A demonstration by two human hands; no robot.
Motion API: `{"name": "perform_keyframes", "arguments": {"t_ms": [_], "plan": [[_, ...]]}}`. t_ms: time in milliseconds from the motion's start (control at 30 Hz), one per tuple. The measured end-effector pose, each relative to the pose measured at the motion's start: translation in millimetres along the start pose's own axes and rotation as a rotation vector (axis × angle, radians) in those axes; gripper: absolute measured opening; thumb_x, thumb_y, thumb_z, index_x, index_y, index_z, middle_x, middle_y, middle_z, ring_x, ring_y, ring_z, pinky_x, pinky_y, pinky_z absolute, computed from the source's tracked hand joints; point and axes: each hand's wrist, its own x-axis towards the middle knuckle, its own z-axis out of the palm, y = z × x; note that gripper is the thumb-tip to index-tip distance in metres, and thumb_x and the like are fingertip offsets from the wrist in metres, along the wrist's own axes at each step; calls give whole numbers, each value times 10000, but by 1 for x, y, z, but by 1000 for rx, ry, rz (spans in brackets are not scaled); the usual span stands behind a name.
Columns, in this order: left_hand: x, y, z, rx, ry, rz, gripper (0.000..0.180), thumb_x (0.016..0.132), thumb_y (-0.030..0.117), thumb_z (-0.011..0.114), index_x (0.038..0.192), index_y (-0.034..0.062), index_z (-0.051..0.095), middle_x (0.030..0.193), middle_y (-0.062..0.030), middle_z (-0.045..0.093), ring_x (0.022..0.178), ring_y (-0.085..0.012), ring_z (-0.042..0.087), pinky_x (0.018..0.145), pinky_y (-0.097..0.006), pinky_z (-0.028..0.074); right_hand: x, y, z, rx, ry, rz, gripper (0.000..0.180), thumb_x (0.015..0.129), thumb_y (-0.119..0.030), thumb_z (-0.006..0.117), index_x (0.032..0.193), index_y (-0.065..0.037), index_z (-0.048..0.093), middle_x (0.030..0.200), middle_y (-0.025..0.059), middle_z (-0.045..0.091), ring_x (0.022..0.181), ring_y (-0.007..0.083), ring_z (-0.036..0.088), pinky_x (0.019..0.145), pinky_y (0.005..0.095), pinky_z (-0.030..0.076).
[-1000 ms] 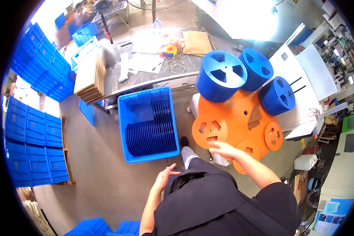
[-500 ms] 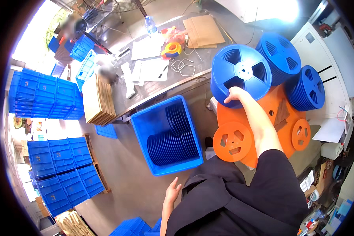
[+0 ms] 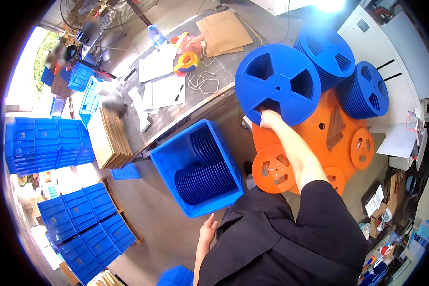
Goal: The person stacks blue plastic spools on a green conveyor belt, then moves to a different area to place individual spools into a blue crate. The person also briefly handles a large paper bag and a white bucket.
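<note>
A large blue plastic reel (image 3: 278,90) with three cut-out windows is above the orange turntable (image 3: 304,121), seen nearly face-on. My right hand (image 3: 270,119) grips it at the near rim, with the fingers curled into the lowest window and partly hidden. What is below this reel cannot be seen. My left hand (image 3: 207,230) hangs low by my side, fingers loosely extended and holding nothing. Beyond it, a blue crate (image 3: 158,167) on the floor contains several dark blue reels (image 3: 207,182) standing on edge in two rows.
Two more stacks of blue reels (image 3: 329,50) stand at the turntable's far and right sides. Round orange plates (image 3: 274,168) sit at its near edge. A workbench (image 3: 176,112) carries papers, tape (image 3: 188,62) and cardboard (image 3: 224,33). Stacked blue crates (image 3: 81,214) stand left.
The held reel now looks larger and tilted more toward me, apparently raised, with the stack edges below it no longer showing. My view has shifted slightly. My left hand stays low and free.
</note>
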Motion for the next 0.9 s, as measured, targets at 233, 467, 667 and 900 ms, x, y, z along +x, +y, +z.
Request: {"name": "perform_keyframes", "arguments": {"t_ms": [233, 467, 667, 900], "plan": [[-1, 21, -11, -654, -153, -289, 580, 908, 321, 558, 1349, -18, 394, 1396, -163, 392, 1278, -283, 394, 1039, -346, 344, -44, 0, 25, -44, -30, 27, 371, 681, -158, 597, 1044, -100, 642, 973, 169, 658, 940, 324, 628, 823, 407, 506], [39, -43, -28, -582, -213, -154, 485, 902, 265, 577, 1284, -18, 481, 1356, -171, 435, 1276, -263, 394, 1045, -364, 344, -139, -28, 47, 62, 50, -28, 455, 675, -304, 668, 1034, -30, 612, 971, 206, 646, 938, 346, 617, 827, 421, 485], [69, -82, -60, 172, -99, 506, 421, 864, 186, 599, 1256, 53, 528, 1228, -166, 563, 1172, -291, 515, 990, -339, 404, -249, -92, 31, 639, 105, -125, 386, 688, -243, 688, 987, -10, 615, 884, 128, 654, 800, 268, 633, 737, 356, 483], [94, -119, -94, -6, -107, 545, 433, 855, 103, 598, 1273, 31, 507, 1268, -150, 544, 1209, -226, 497, 1015, -296, 378, -392, -175, 40, 1821, 19, -224, 408, 731, -219, 683, 1048, -14, 530, 737, 43, 545, 615, 163, 518, 623, 307, 458]]}}
